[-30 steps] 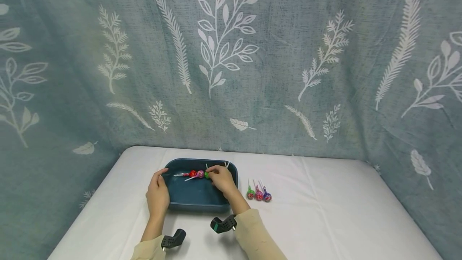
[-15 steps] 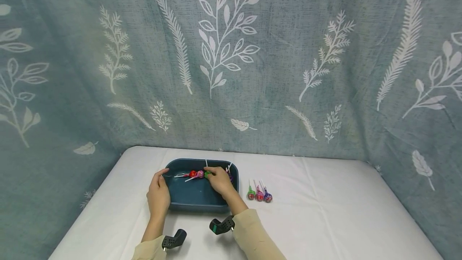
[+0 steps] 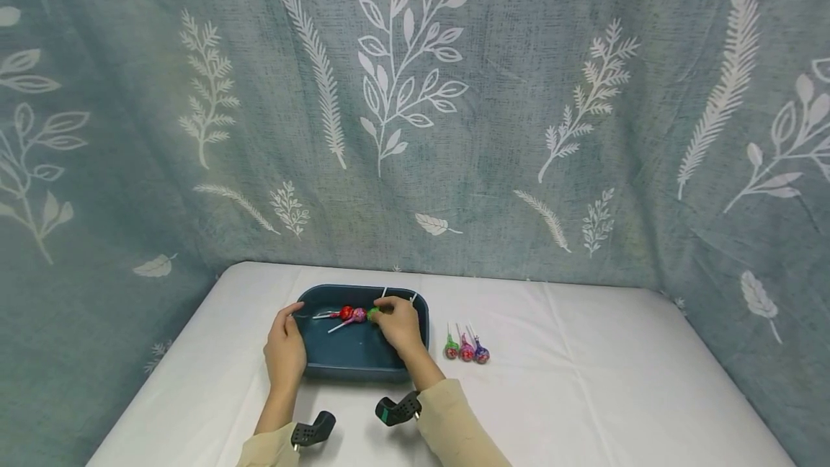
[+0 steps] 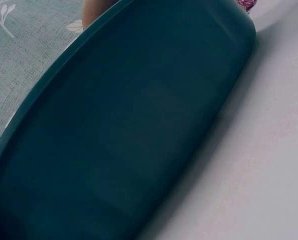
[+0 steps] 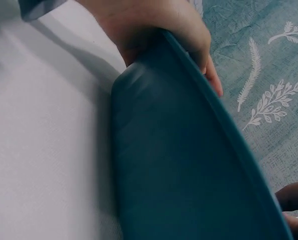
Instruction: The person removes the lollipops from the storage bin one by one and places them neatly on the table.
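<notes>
My left hand [image 3: 285, 348] grips the left end of a dark teal tray [image 3: 350, 362]; in the right wrist view its fingers [image 5: 214, 80] reach over the rim. Inside the tray, my right hand [image 3: 398, 326] pinches a green lollipop [image 3: 373, 314] near its round head, the white stick pointing up toward the back rim. Just left of it lie a pink lollipop [image 3: 359, 316] and a red lollipop [image 3: 346, 313], heads close together, sticks toward the left. More white sticks [image 3: 413, 298] show behind my right hand, their heads hidden by it.
On the white tablecloth [image 3: 551, 395] right of the tray, a green lollipop [image 3: 451, 352], a pink lollipop [image 3: 466, 354] and a purple lollipop [image 3: 481, 355] lie in a row, sticks pointing back. A leaf-patterned curtain [image 3: 486, 222] hangs behind the table.
The green lollipop's stick has swung to the right in my right hand. The pink lollipop has turned slightly, its stick tip nearer the front. My left hand stays at the tray's end.
</notes>
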Available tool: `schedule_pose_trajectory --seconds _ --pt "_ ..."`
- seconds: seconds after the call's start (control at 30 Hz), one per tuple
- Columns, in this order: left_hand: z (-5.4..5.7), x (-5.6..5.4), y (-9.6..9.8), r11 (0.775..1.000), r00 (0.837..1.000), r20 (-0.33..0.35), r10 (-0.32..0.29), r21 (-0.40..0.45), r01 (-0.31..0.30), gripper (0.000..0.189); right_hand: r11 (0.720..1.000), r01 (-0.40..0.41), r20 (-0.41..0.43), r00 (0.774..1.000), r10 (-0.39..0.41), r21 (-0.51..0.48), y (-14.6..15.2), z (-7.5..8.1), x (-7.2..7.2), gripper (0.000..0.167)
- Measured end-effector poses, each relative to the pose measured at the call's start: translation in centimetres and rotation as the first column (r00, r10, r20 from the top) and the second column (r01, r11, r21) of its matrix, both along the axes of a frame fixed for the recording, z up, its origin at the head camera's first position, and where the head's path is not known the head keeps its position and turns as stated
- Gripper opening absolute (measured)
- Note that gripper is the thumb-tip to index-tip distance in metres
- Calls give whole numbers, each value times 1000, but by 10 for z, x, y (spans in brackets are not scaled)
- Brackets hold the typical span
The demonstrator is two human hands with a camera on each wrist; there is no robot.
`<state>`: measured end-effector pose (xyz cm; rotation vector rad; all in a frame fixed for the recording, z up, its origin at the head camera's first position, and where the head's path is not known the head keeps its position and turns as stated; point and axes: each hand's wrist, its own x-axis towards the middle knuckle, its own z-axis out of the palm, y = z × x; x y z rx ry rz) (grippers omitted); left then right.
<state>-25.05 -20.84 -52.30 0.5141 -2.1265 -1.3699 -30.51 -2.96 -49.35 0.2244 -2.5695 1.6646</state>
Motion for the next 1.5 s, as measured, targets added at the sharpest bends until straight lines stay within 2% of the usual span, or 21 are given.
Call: schedule_pose_trajectory --seconds 0.23,0.47,0.7,0.9,1.1,1.17,1.27,1.33,1.4,1.5 --pt "1 -3 0 1000 1000 -3 -8 3 8 31 992 15 65 998 -7 -122 4 4 2 24" --pt "0 -6 2 1000 1000 0 -11 6 11 31 979 -42 72 996 57 -199 10 8 9 26" --pt "0 -7 2 1000 1000 -12 -11 3 11 31 934 -123 50 988 148 -335 24 12 26 33" --pt "2 -7 2 1000 1000 -2 -16 14 16 32 905 -121 75 983 166 -409 39 18 41 32" --pt "3 -7 2 999 1000 6 -26 33 26 33 896 -101 102 982 160 -432 52 20 47 33" --pt "4 -6 2 999 1000 5 -28 44 28 34 897 -99 112 981 162 -430 55 28 53 32" --pt "4 -4 3 998 1000 -1 -29 57 29 34 895 -105 123 977 174 -434 58 30 55 32" --pt "3 -3 3 997 1000 -9 -26 68 26 34 888 -119 125 973 193 -445 60 29 56 32" --pt "2 -1 4 996 1000 -17 -24 85 25 34 880 -132 123 970 210 -457 61 19 53 34" --pt "1 4 3 992 999 -37 -34 123 39 35 866 -143 124 966 228 -479 62 14 54 37"
